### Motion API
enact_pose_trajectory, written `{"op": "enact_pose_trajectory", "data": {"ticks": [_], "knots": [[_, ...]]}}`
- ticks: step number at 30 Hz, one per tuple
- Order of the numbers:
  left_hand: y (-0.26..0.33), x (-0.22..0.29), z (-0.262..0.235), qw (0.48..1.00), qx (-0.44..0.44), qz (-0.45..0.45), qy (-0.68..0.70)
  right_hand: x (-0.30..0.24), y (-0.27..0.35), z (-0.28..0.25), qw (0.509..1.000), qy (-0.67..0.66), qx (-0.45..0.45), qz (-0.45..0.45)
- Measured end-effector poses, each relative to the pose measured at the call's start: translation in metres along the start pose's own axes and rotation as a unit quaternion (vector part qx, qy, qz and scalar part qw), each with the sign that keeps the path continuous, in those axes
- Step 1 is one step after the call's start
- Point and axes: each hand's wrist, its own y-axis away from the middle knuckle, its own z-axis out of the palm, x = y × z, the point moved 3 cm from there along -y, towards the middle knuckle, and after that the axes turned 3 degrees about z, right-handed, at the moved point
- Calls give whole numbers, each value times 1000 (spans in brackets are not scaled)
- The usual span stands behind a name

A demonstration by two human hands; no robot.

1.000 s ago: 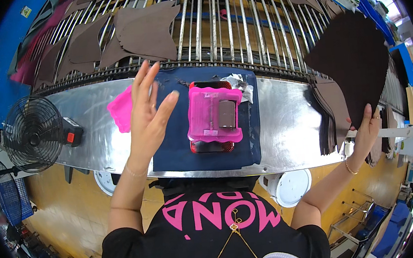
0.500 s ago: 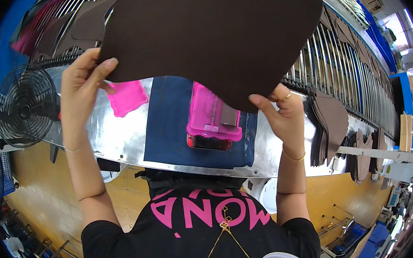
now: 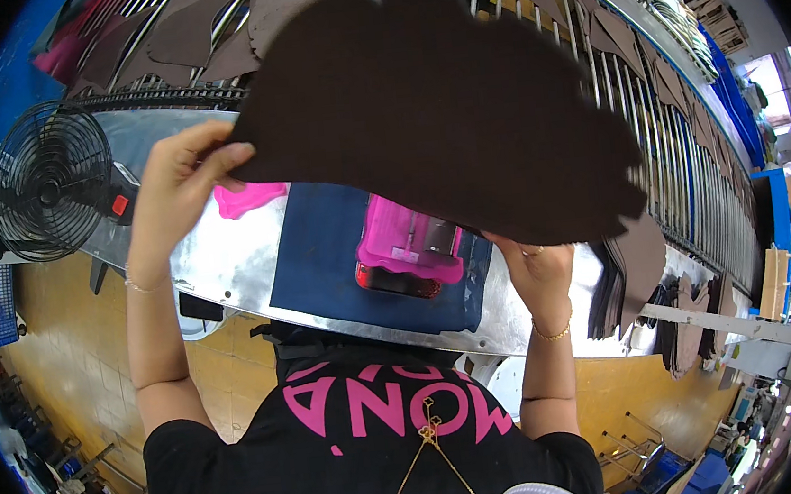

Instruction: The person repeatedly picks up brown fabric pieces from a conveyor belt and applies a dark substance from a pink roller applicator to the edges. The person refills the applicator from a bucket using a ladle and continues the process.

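Observation:
A large dark brown cut panel (image 3: 431, 120) with a wavy outline hangs in the air above the table. At its left corner, my left hand (image 3: 182, 187) pinches the edge between thumb and fingers. My right hand (image 3: 541, 276) holds the lower right edge from below, its fingertips mostly hidden behind the panel. Underneath, a pink tray (image 3: 405, 246) lies on a dark blue mat (image 3: 316, 264), with a red and black object (image 3: 399, 281) at its near edge. Beside the mat is a pink sheet (image 3: 248, 198), partly covered by the panel.
A black wire fan (image 3: 50, 181) stands at the left. Behind the metal table (image 3: 225, 254) runs a rack of metal bars (image 3: 661, 140) carrying similar brown pieces (image 3: 203, 27). Stacked brown panels (image 3: 640, 266) hang over the table at right, next to a white bar (image 3: 735, 314).
The panel has tilted and swung down on the right, uncovering more of the rack behind. My right hand has dropped lower and slipped under the edge; my left hand has lowered a little.

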Motion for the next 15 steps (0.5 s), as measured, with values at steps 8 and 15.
{"op": "enact_pose_trajectory", "data": {"ticks": [8,15], "knots": [[-24,25,82,960,-147,162,-177,38,70,-23,993,-20,21,116],[-34,46,139,900,-215,326,-197,78,159,-86,918,37,128,374]]}}
